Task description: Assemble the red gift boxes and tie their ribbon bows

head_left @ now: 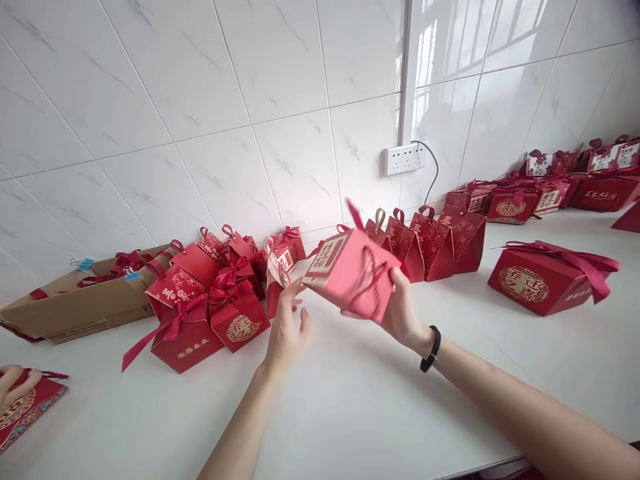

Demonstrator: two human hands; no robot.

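Observation:
A red gift box (pixel 350 273) with a cream double-happiness panel and a twisted cord on its side is tilted in the air above the table. My right hand (pixel 403 310) grips it from the right and underneath, thumb on the near side. At the box's lower left corner is my left hand (pixel 290 327), fingers apart and slightly blurred; its fingertips are at or just touching that corner. Behind my left hand, a red box with a cream panel (pixel 280 267) stands partly hidden. Ribbon-tied red boxes (pixel 187 343) are grouped to the left.
A cardboard carton (pixel 100 317) holds ribboned items at far left. Another person's hand (pixel 15 387) rests on a flat red box (pixel 37 407). Looped red boxes (pixel 433 247) line the wall; a ribboned box (pixel 545 283) and more boxes (pixel 510 203) stand right. A power strip (pixel 405 160) is on the wall.

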